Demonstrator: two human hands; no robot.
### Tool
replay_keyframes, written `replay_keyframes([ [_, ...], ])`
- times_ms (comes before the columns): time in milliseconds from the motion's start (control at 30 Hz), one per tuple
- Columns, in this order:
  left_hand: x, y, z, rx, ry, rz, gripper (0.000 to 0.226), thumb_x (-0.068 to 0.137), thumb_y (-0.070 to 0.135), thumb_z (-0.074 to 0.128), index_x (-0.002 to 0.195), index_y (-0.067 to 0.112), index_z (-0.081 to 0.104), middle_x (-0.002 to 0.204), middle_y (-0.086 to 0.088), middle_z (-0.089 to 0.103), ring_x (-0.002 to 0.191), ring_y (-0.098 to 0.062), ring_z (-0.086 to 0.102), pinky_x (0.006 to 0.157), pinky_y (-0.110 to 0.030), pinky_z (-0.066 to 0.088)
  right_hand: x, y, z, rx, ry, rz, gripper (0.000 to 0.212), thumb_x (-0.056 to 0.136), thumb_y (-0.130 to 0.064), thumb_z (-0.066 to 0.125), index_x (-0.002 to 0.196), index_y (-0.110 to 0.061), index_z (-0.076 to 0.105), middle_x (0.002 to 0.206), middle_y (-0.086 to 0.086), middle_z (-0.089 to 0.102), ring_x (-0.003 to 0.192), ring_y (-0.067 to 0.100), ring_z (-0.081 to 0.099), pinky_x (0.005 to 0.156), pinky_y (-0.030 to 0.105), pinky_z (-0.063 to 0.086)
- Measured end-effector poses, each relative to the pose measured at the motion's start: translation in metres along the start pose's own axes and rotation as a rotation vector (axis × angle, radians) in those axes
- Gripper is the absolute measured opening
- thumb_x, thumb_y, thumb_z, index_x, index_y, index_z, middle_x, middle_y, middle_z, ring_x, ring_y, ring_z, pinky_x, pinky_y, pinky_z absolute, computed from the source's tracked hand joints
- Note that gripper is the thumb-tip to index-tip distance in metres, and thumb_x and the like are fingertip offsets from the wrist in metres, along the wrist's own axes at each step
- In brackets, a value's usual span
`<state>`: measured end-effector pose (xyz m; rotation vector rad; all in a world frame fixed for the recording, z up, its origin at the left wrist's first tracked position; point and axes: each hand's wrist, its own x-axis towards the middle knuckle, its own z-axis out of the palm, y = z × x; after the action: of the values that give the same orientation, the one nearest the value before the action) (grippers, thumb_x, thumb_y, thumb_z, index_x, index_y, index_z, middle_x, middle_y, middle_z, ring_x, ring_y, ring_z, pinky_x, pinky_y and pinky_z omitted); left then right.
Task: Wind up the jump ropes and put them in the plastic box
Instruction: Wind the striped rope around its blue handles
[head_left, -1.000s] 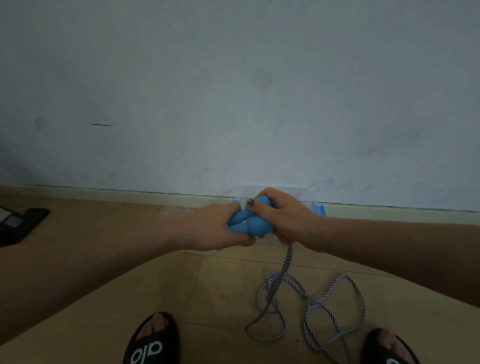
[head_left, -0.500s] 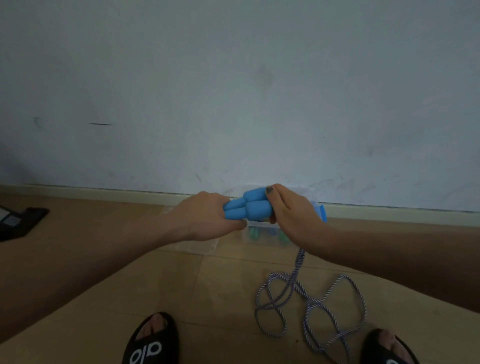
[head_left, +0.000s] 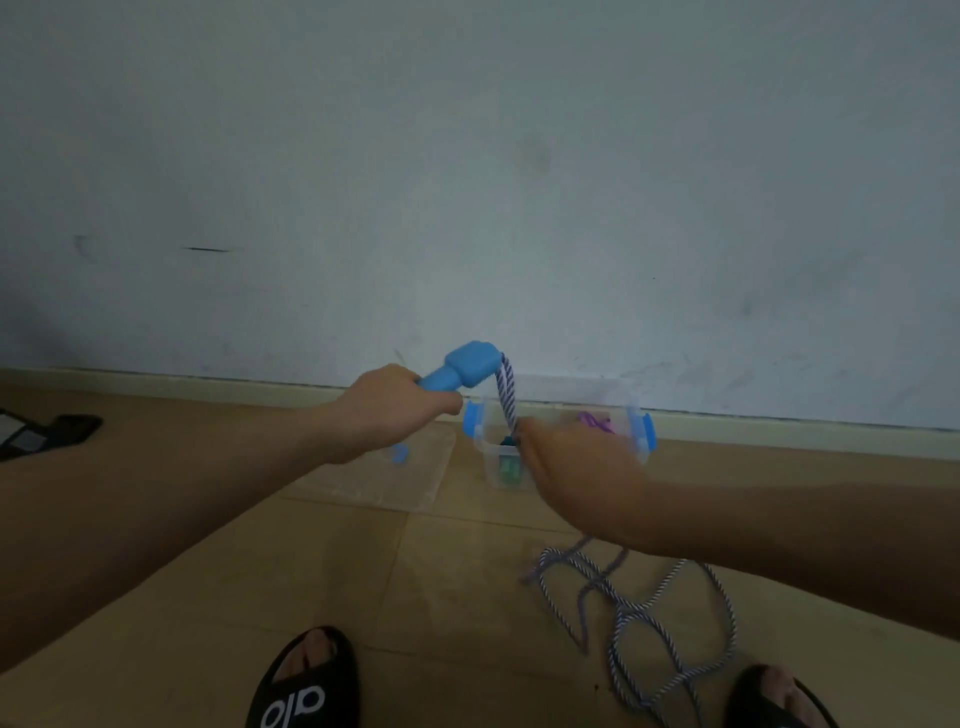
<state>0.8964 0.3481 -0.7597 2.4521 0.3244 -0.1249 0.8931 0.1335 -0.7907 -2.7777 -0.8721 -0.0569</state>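
Above the plastic box, hands stretch rope.

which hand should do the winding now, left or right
Right, probably. The left hand already grips the blue handles, while the right hand pinches the striped rope just below them.

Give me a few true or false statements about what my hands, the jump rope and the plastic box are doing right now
1. The left hand grips the blue handles. True.
2. The striped rope is fully wound up. False: most of it lies loose on the floor.
3. The plastic box stands by the wall with no lid on. True.
4. The right hand holds a lid. False: it is at the rope near the box.
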Motion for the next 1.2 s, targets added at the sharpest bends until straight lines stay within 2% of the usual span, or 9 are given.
replay_keyframes([
  [167,-0.007,-0.005,0.021,0.372,-0.046,0.107,0.031,0.070,0.052,0.064,0.077,0.022,0.065,0.070,0.003,0.064,0.063,-0.014,0.061,0.056,-0.027,0.044,0.005,-0.030,-0.007,-0.369,-0.253,-0.351,0.017,0.094,-0.016,0.047,0.095,-0.013,0.064,0.084,0.005,0.065,0.075,0.025,0.066,0.055,0.032,0.045],
  [300,-0.016,0.000,0.021,0.755,-0.003,0.294,0.033,0.077,0.050,0.054,0.092,0.023,0.065,0.093,-0.002,0.069,0.086,-0.024,0.067,0.065,-0.028,0.046,0.023,-0.046,-0.030,-0.225,-0.233,-0.455,0.029,0.099,-0.028,0.044,0.097,-0.013,0.067,0.084,0.001,0.065,0.075,0.020,0.060,0.064,0.030,0.046],
  [400,-0.024,0.003,0.023,0.746,-0.078,0.351,0.033,0.076,0.047,0.050,0.098,0.028,0.066,0.093,-0.001,0.070,0.080,-0.021,0.065,0.062,-0.027,0.049,0.032,-0.034,-0.049,0.196,-0.345,-0.302,0.019,0.091,-0.023,0.053,0.082,-0.015,0.068,0.073,-0.004,0.073,0.068,0.006,0.065,0.067,0.024,0.050],
  [533,-0.029,0.013,0.016,0.794,-0.041,0.393,0.022,0.080,0.044,0.054,0.091,0.026,0.059,0.083,0.001,0.063,0.071,-0.019,0.057,0.059,-0.027,0.039,0.030,-0.019,-0.057,0.588,-0.335,-0.117,0.010,0.092,-0.021,0.060,0.086,-0.014,0.063,0.063,-0.008,0.071,0.051,-0.003,0.055,0.054,0.012,0.041],
  [700,-0.038,0.026,0.017,0.893,-0.030,0.475,0.020,0.085,0.043,0.051,0.096,0.027,0.056,0.065,0.007,0.043,0.055,-0.010,0.042,0.050,-0.025,0.032,0.030,-0.014,-0.058,0.530,-0.218,-0.118,0.014,0.093,-0.029,0.060,0.082,-0.021,0.057,0.048,-0.018,0.059,0.045,-0.002,0.052,0.052,0.016,0.042],
  [833,-0.051,0.027,0.018,0.874,-0.099,0.504,0.019,0.085,0.046,0.050,0.094,0.030,0.051,0.086,0.005,0.061,0.071,-0.016,0.057,0.058,-0.028,0.040,0.036,0.000,-0.063,0.803,-0.082,0.047,0.022,0.095,-0.019,0.052,0.076,-0.011,0.057,0.055,-0.004,0.052,0.043,0.004,0.045,0.045,0.019,0.039],
  [1000,-0.065,0.041,0.016,0.854,-0.005,0.692,0.022,0.088,0.050,0.047,0.094,0.030,0.041,0.091,0.003,0.064,0.072,-0.019,0.057,0.062,-0.028,0.036,0.034,0.008,-0.041,0.413,0.036,-0.013,0.030,0.099,-0.037,0.049,0.075,-0.021,0.057,0.065,-0.006,0.057,0.052,0.003,0.047,0.050,0.018,0.036],
  [1100,-0.064,0.047,0.008,0.830,0.050,0.746,0.021,0.089,0.049,0.046,0.090,0.028,0.040,0.081,0.004,0.059,0.062,-0.013,0.044,0.061,-0.028,0.036,0.039,0.009,-0.035,0.469,0.057,0.031,0.035,0.099,-0.037,0.050,0.069,-0.020,0.055,0.061,-0.007,0.054,0.052,0.003,0.044,0.050,0.014,0.034],
  [1200,-0.061,0.047,0.000,0.677,0.089,0.696,0.018,0.087,0.048,0.052,0.085,0.031,0.047,0.080,0.005,0.064,0.064,-0.013,0.050,0.063,-0.026,0.038,0.035,0.018,-0.044,0.728,0.001,0.110,0.034,0.099,-0.027,0.053,0.067,-0.016,0.055,0.059,-0.006,0.056,0.055,0.006,0.050,0.060,0.022,0.043],
])
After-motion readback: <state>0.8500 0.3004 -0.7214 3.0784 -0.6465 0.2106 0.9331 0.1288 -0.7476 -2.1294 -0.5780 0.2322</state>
